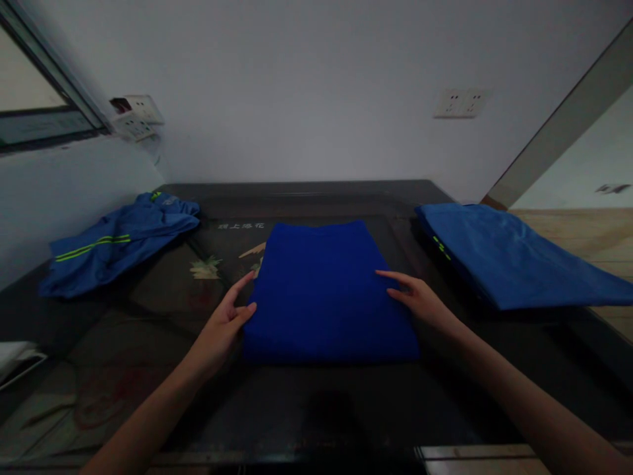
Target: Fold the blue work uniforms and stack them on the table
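Observation:
A folded piece of bright blue cloth [324,297], perhaps a garment, lies flat on the dark table in front of me, its long sides running away from me. At its left edge is my left hand [230,326], thumb on the cloth and index finger stretched out along the side. My right hand [420,300] rests at the opposite edge, fingertips extended onto the cloth. Both hands have their fingers apart and grip nothing that I can see. Some of the left hand's fingers are hidden from view.
Crumpled blue clothing [123,241] with yellow-green stripes lies on the table's left. At the right, a folded blue garment [509,254] reaches over the table edge. A white object [20,359] sits at the far left. Behind the dark table [306,402] stands a wall with sockets [461,103].

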A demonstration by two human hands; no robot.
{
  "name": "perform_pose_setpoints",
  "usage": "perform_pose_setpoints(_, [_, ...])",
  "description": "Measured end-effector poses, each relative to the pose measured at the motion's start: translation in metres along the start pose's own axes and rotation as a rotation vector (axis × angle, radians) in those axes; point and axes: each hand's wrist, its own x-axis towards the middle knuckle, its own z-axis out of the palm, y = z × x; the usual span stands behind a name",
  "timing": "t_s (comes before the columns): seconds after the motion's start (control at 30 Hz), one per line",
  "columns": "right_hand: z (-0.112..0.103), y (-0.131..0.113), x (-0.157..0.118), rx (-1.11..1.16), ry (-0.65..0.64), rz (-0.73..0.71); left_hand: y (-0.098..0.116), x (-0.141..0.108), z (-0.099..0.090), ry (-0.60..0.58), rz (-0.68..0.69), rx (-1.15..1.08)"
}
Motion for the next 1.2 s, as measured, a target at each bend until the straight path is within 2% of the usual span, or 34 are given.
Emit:
perform_pose_setpoints(0.2, [0.009, 0.014, -0.001, -0.278, 0.007, -0.012, -0.019, -0.006, -0.017, -0.075, -0.012, 0.455])
perform_pose_setpoints(0.27, [0.008, 0.011, -0.003, -0.406, 0.031, -0.041, -0.015, -0.008, -0.024, -0.072, 0.038, 0.651])
perform_pose_setpoints(0.37, [0.004, -0.005, -0.002, -0.598, 0.171, -0.103, 0.006, -0.006, -0.024, 0.028, 0.169, 0.977])
perform_pose_setpoints(0.43, [0.009, -0.022, 0.008, -0.669, 0.259, -0.209, 0.023, 0.004, -0.008, 0.074, 0.345, 1.116])
perform_pose_setpoints(0.53, [0.031, -0.042, 0.033, -0.71, 0.21, -0.361, 0.036, 0.033, 0.032, -0.029, 0.597, 1.206])
perform_pose_setpoints(0.6, [0.048, -0.042, 0.052, -0.759, 0.121, -0.343, 0.031, 0.057, 0.055, -0.07, 0.59, 1.285])
perform_pose_setpoints(0.67, [0.058, -0.031, 0.065, -0.819, 0.047, -0.234, 0.018, 0.08, 0.062, -0.069, 0.48, 1.352])
perform_pose_setpoints(0.77, [0.058, -0.004, 0.07, -0.865, 0.009, -0.083, -0.007, 0.1, 0.048, -0.029, 0.347, 1.375])
perform_pose_setpoints(0.93, [0.049, 0.027, 0.063, -0.814, 0.087, -0.02, -0.03, 0.104, 0.012, 0.067, 0.32, 1.311])
perform_pose_setpoints(1.03, [0.035, 0.032, 0.075, -0.666, 0.143, -0.051, -0.024, 0.117, -0.005, 0.07, 0.371, 1.156])
perform_pose_setpoints(1.1, [0.019, 0.031, 0.095, -0.509, 0.238, -0.059, -0.012, 0.136, -0.017, 0.15, 0.374, 0.98])
perform_pose_setpoints(1.2, [-0.005, 0.027, 0.135, -0.253, 0.374, 0.105, 0.01, 0.174, -0.031, 0.301, 0.198, 0.694])
